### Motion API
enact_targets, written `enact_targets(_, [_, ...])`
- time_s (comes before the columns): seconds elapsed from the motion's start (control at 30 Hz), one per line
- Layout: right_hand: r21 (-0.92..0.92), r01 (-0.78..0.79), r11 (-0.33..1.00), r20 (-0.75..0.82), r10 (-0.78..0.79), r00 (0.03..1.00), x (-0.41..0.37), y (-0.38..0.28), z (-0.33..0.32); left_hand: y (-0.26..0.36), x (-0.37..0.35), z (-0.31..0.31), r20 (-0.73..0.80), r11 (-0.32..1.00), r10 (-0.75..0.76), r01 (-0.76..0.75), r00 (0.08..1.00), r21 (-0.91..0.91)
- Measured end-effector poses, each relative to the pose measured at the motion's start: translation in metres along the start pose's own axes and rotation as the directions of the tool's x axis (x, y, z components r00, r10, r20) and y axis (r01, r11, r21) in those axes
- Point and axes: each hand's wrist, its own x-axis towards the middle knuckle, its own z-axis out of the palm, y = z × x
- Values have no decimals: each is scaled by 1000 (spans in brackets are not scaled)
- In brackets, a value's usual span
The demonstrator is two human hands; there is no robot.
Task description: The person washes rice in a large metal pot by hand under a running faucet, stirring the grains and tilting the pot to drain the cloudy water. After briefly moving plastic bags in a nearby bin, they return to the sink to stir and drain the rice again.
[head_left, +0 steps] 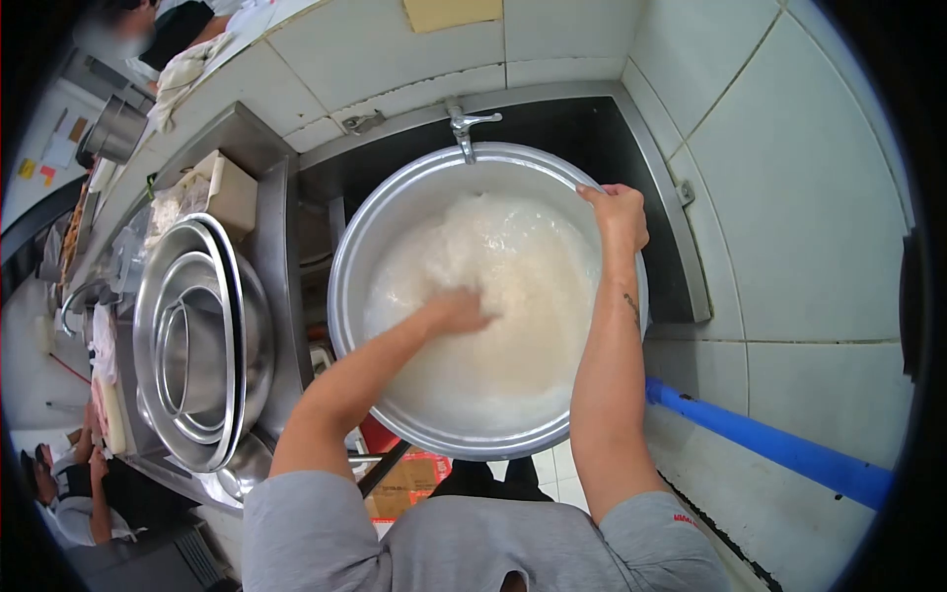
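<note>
A large round aluminium basin (347, 219) sits in the sink below a tap, with cloudy white water and what looks like pale rice (541, 306) inside. My right hand (619, 215) grips the basin's rim at the upper right, thumb over the edge and the other fingers mostly hidden outside. My left hand (458, 312) is over the middle of the basin, at the surface of the cloudy water. Motion smears its fingers, so I cannot make out whether they are spread or closed. Close to the rim's far side is the metal tap (464, 128).
Several nested steel bowls (148, 326) stand on the counter at left, beside a white plastic container (235, 192). A blue pipe (769, 441) slants along the tiled wall at right. A cardboard box (409, 483) lies on the floor. Other people are at far left.
</note>
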Motion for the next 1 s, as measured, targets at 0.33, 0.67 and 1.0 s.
enact_targets(0.33, [10,-28,1000,-3,28,1000,2,0,0,125,14,18,150,695,585,-588,797,413])
enact_targets(0.67, [18,-3,1000,-5,3,1000,1,1,0,21,115,-61,-217,1000,3,-1,976,13])
enact_targets(1.0, [37,17,999,1,-17,1000,4,4,2,-100,19,1,212,974,5,43,977,-224])
